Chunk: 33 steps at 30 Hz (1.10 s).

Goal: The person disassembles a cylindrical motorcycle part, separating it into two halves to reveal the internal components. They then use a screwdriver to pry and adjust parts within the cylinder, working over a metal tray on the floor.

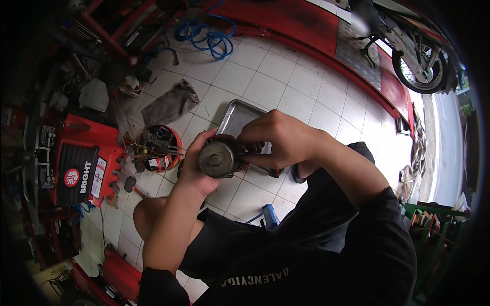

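Gripping the cylinder (217,158), the left hand (195,173) held it from below and from the left, its grip closed far enough for the thumb and palm to lie against the metal wall. The cylinder, dull grey and round, was raised above the tiled floor (240,81), in front of the seated person's body and between the knees; one end face, with a raised round boss at its middle, was turned up toward the camera. The right hand (279,136) reached in from the right with its fingers bent at the cylinder's right side; its grip was partly closed, but whether it had hold of a part there could not be told, the fingertips being dark and partly hidden. Behind the hands, a shallow metal tray (230,113) lay on the floor, partly covered by the right hand. To the left of the cylinder stood a red bucket (178,138) filled with assorted parts, and beyond it lay a grey cloth (171,103). A hammer (131,184) lay near the bucket, on its nearer side, while a red case (76,132) with a black panel stood farther left. A coiled blue hose (209,38) lay at the upper left. A red platform (296,23) crossed the top, with a motorcycle (416,58) at the upper right.
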Each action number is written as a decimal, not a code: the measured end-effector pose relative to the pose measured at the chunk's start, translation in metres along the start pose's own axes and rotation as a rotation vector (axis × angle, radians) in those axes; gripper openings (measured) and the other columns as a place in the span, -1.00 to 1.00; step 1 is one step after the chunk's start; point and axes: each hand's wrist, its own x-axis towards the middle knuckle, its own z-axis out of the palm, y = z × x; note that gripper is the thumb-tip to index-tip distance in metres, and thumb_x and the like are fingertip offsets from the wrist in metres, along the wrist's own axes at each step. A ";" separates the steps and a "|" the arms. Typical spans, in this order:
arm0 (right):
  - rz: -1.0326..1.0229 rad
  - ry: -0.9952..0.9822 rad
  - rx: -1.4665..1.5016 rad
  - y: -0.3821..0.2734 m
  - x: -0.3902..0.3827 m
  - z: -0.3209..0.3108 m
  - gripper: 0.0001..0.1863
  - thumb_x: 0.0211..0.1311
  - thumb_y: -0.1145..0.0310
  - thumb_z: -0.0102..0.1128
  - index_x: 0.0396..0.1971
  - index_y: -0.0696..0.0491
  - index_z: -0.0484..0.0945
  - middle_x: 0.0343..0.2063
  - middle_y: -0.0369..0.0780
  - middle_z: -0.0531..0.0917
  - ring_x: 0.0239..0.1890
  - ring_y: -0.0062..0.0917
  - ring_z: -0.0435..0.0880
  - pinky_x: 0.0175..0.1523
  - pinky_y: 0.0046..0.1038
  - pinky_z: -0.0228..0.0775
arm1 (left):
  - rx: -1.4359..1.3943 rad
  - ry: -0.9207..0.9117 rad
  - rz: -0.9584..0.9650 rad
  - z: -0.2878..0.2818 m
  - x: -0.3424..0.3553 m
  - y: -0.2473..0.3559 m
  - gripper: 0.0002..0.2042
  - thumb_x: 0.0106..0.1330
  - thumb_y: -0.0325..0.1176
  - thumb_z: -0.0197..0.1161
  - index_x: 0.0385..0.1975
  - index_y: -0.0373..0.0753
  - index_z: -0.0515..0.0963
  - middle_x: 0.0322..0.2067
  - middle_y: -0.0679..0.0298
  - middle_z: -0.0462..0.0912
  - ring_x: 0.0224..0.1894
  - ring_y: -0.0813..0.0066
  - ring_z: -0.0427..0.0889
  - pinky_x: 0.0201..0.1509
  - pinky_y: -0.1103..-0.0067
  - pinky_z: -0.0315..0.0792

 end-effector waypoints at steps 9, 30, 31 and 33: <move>0.015 -0.008 0.041 0.002 0.002 0.001 -0.71 0.04 0.43 0.44 -0.21 0.17 0.67 -0.52 -0.12 0.71 -0.45 -0.26 0.75 -0.32 -0.31 0.57 | 0.005 -0.047 0.014 -0.005 0.001 0.001 -0.63 0.38 -0.02 0.12 -0.16 -0.21 0.65 -0.17 0.09 0.74 -0.07 0.06 0.71 -0.02 0.00 0.59; 0.503 0.068 0.462 0.095 -0.011 0.011 -0.72 0.21 0.36 0.37 -0.14 0.19 0.65 -0.39 -0.13 0.74 -0.38 -0.43 0.72 -0.21 -0.37 0.58 | -0.010 -0.154 0.018 -0.007 0.002 0.006 -0.54 0.47 -0.03 -0.05 -0.25 -0.33 0.62 -0.25 -0.02 0.69 -0.16 -0.10 0.69 -0.02 0.10 0.59; 0.564 -0.020 0.164 0.127 -0.022 0.025 -0.70 0.21 0.37 0.33 -0.09 0.19 0.64 -0.32 -0.13 0.75 -0.29 -0.39 0.74 -0.14 -0.34 0.59 | -0.038 -0.132 0.022 -0.007 0.002 0.008 -0.54 0.46 -0.03 -0.05 -0.26 -0.35 0.61 -0.27 -0.03 0.68 -0.16 -0.12 0.69 -0.01 0.09 0.58; 0.728 -0.223 -0.304 0.196 -0.067 0.076 -0.71 0.22 0.42 0.24 -0.07 0.15 0.67 -0.16 -0.14 0.76 -0.14 -0.29 0.75 -0.02 -0.31 0.60 | -0.078 -0.078 0.034 -0.008 0.003 0.012 -0.53 0.43 -0.02 -0.04 -0.26 -0.36 0.60 -0.29 -0.03 0.67 -0.17 -0.14 0.69 0.02 0.08 0.57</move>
